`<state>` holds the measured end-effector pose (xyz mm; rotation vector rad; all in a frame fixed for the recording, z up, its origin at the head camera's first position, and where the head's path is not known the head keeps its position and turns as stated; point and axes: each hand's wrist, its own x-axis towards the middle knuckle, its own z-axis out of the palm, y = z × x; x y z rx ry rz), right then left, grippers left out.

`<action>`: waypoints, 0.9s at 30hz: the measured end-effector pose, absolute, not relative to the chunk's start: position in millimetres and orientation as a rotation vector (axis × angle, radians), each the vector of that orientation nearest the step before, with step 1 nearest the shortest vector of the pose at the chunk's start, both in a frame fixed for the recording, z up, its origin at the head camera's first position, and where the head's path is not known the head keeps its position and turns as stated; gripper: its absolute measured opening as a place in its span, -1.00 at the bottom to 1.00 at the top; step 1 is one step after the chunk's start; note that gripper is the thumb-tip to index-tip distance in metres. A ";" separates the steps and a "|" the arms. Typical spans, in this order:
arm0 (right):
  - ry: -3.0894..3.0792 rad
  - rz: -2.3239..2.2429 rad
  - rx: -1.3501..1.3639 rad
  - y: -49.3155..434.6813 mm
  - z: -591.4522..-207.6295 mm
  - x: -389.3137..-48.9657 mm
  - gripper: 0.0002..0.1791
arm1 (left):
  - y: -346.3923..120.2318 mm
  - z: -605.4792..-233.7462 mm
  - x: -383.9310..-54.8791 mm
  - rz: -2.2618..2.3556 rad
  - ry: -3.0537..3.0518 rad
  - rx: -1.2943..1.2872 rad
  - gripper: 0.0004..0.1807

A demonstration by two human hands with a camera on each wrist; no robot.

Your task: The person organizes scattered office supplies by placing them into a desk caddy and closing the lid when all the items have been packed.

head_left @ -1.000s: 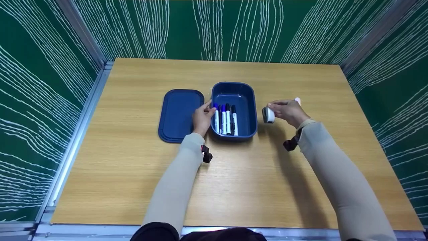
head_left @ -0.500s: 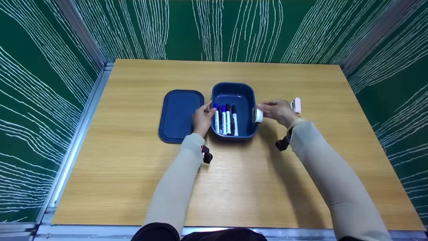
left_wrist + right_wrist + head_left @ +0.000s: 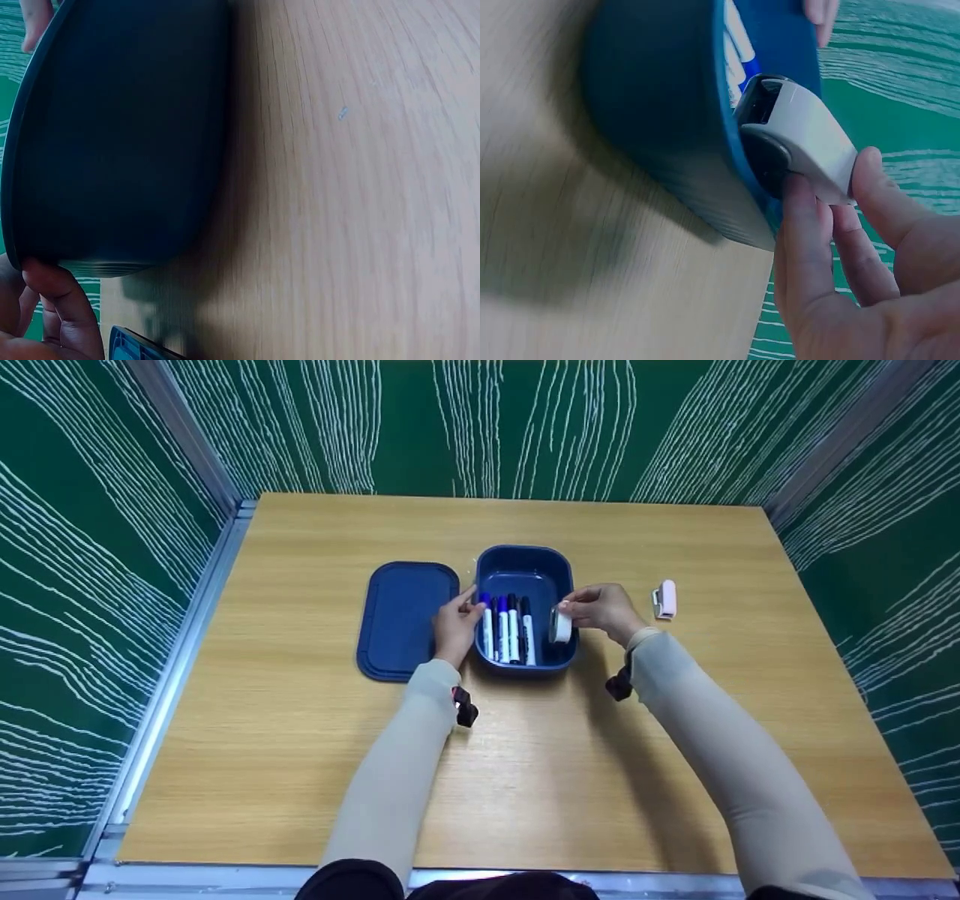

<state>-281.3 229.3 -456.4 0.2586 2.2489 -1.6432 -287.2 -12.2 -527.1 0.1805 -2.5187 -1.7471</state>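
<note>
A deep blue plastic box (image 3: 525,574) stands lidless on the table, with several black- and blue-capped markers (image 3: 514,634) lying side by side in its left half. My left hand (image 3: 454,626) holds the box's left wall at the rim, its fingertips (image 3: 52,281) seen against the edge in the left wrist view. Over the box's right side, my right hand (image 3: 606,611) pinches a small white-and-black stapler-like device (image 3: 806,131) between thumb and fingers. The device is tilted, its dark front end inside the rim. Whether it touches the box floor cannot be told.
The blue lid (image 3: 405,619) lies flat just left of the box. A small pink-and-silver device (image 3: 664,600) rests on the table to the right, behind my right wrist. Green walls with white streaks and metal posts (image 3: 184,431) enclose the wooden table (image 3: 300,750).
My right hand has moved left with the white-and-black device, from beside the box to over its right side. The pink device has come fully into sight. My left hand stays put.
</note>
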 end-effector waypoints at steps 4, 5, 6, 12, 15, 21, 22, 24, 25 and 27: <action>2.362 -1.539 0.225 223.2 -456.4 -281.5 -0.72 | -13.0 -526.3 -287.5 -1.757 -2.525 0.184 -0.55; 2.390 -1.511 0.219 221.4 -455.8 -281.5 -0.73 | -13.1 -526.2 -287.6 -1.759 -2.526 0.186 -0.55; 2.422 -1.473 0.208 219.6 -455.1 -281.6 -0.73 | -13.3 -526.0 -287.7 -1.754 -2.530 0.187 -0.55; 2.620 -1.197 0.161 208.5 -453.2 -282.7 -0.81 | -13.7 -525.7 -289.3 -1.698 -2.556 0.189 -0.56; 2.667 -1.127 0.120 202.6 -455.4 -284.7 -0.87 | -14.1 -525.9 -289.8 -1.704 -2.554 0.201 -0.56; 2.702 -0.998 0.089 192.5 -461.6 -287.5 -0.90 | -13.7 -526.1 -288.9 -1.722 -2.557 0.191 -0.55; 2.715 -0.968 0.082 191.3 -462.5 -287.8 -0.89 | -13.4 -526.1 -288.7 -1.727 -2.554 0.188 -0.55; 2.738 -0.918 0.069 189.0 -464.3 -288.2 -0.89 | -12.8 -525.9 -288.5 -1.735 -2.549 0.188 -0.55; 2.746 -0.903 0.057 188.3 -465.4 -288.6 -0.89 | -12.6 -525.8 -288.3 -1.736 -2.548 0.191 -0.55; 2.771 -0.863 0.025 187.2 -467.4 -288.5 -0.87 | -12.1 -525.5 -288.0 -1.736 -2.550 0.195 -0.55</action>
